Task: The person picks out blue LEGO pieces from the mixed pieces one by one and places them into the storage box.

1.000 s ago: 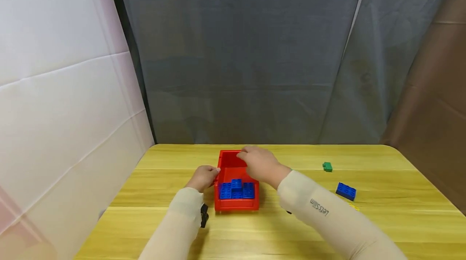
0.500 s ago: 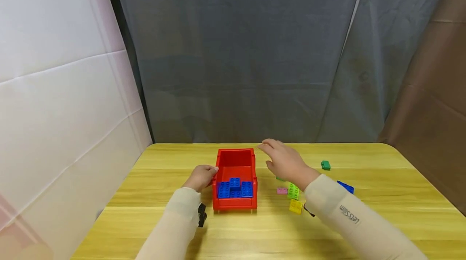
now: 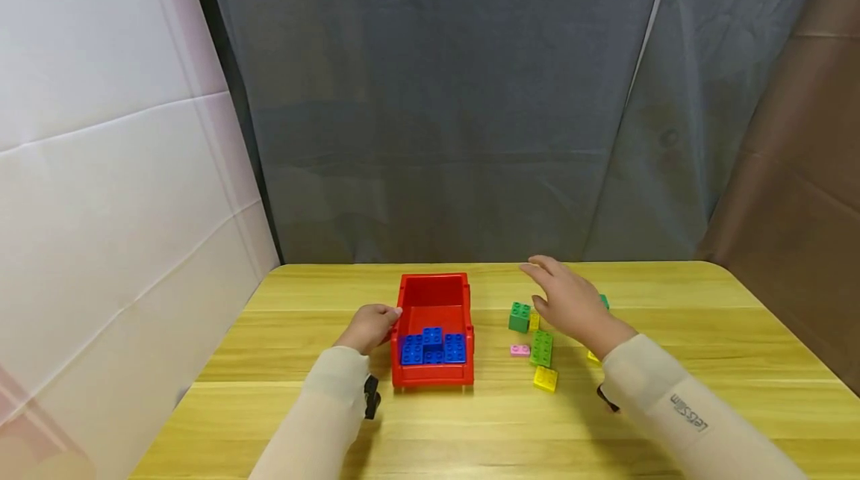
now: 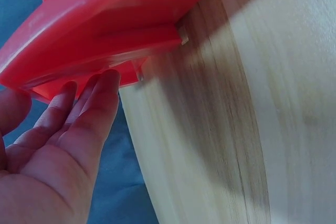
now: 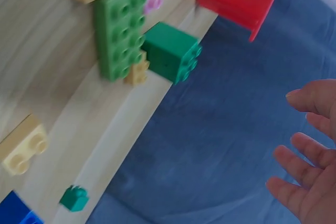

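A red plastic bin (image 3: 437, 375) stands mid-table with several blue bricks (image 3: 433, 348) in its near end. My left hand (image 3: 368, 327) grips the bin's left wall. In the left wrist view its thumb lies at the rim and its fingertips (image 4: 108, 80) reach under the red lip. Over the table to the right, my right hand (image 3: 571, 301) is in the air with fingers spread, holding nothing. Just left of it stand a dark green brick (image 3: 519, 317) and a small yellow brick (image 3: 534, 321). A light green brick (image 3: 541, 348) lies closer to me.
A pink brick (image 3: 520, 351) and a yellow brick (image 3: 546, 378) lie right of the bin. The right forearm partly hides another yellow brick (image 3: 594, 357) and a small green brick (image 3: 604, 301). A blue brick (image 5: 16, 211) shows in the right wrist view. Grey cloth (image 3: 430, 129) hangs behind the table.
My right hand has moved from above the bin to the right, over the loose bricks, uncovering several of them. The left hand stays on the bin wall, and the blue bricks inside have not moved.
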The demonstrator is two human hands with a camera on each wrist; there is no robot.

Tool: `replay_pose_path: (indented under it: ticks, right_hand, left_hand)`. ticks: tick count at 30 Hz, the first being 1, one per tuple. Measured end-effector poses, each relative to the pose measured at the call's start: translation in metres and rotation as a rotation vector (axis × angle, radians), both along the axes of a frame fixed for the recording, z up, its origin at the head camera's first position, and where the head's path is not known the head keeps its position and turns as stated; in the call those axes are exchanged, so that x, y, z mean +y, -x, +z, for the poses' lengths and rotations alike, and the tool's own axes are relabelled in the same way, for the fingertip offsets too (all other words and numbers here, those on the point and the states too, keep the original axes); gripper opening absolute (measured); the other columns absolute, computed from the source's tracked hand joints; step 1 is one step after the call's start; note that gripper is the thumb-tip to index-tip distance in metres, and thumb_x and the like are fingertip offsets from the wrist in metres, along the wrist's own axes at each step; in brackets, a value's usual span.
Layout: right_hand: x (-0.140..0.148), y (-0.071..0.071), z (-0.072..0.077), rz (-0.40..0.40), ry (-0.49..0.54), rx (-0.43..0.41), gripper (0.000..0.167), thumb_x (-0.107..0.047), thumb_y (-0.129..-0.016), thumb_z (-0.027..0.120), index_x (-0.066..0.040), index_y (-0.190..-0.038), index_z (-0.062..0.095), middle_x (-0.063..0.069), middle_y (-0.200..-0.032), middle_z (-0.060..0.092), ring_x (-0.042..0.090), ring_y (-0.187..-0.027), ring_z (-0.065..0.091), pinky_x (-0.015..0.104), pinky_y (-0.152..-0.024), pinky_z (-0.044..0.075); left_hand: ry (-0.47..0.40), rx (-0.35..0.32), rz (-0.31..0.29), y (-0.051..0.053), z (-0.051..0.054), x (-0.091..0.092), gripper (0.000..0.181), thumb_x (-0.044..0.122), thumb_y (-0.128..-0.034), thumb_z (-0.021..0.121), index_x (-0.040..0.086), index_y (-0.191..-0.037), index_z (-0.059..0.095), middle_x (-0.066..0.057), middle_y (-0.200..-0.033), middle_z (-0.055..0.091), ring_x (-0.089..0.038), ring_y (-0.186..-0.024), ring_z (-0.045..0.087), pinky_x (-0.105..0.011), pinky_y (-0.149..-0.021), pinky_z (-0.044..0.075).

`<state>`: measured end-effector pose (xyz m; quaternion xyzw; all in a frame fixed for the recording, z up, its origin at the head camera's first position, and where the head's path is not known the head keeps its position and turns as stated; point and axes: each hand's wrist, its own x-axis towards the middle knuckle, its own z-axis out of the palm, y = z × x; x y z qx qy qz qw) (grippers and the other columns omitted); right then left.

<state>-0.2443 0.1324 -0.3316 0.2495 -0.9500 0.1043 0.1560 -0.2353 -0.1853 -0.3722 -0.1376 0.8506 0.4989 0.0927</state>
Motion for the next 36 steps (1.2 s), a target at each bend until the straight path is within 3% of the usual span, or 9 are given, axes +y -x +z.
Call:
replay_pose_path:
  ticks: [6,10,26,36]
  right_hand:
    - [0.019,-0.001,-0.009,-0.032,0.020,0.013,0.053,-0.009,-0.083,0.073,-0.004,-0.133,0.055,0.017,-0.136,0.051,0.035,-0.117,0.055,0.048,-0.084,0.054]
    - [0.031,-0.002,-0.014,-0.064,0.029,-0.021,0.052,-0.008,-0.084,0.072,-0.003,-0.133,0.055,0.020,-0.137,0.050,0.039,-0.121,0.052,0.053,-0.089,0.050]
    - [0.075,-0.011,-0.034,-0.166,0.037,-0.125,0.045,-0.006,-0.086,0.068,0.004,-0.128,0.056,0.025,-0.131,0.051,0.044,-0.120,0.050,0.057,-0.091,0.046]
    - [0.096,-0.014,-0.047,-0.202,0.054,-0.177,0.042,-0.005,-0.086,0.069,0.005,-0.125,0.059,0.027,-0.125,0.056,0.045,-0.113,0.054,0.056,-0.086,0.050]
  left_hand:
    - [-0.018,-0.005,0.008,-0.002,0.001,0.000,0.036,0.021,-0.1018,0.047,-0.007,-0.123,0.057,-0.018,-0.110,0.060,-0.031,-0.101,0.056,-0.042,-0.094,0.050]
    - [-0.025,-0.002,0.005,-0.003,0.001,0.000,0.036,0.020,-0.1019,0.047,-0.007,-0.122,0.057,-0.017,-0.108,0.061,-0.030,-0.100,0.056,-0.041,-0.094,0.050]
    - [-0.018,-0.027,-0.007,-0.004,0.003,0.001,0.041,0.023,-0.1022,0.047,-0.006,-0.129,0.053,-0.021,-0.121,0.058,-0.035,-0.110,0.055,-0.045,-0.098,0.048]
    - [-0.032,0.006,-0.020,-0.004,0.002,0.002,0.040,0.020,-0.1023,0.047,-0.010,-0.127,0.053,-0.021,-0.116,0.060,-0.031,-0.102,0.058,-0.043,-0.096,0.049]
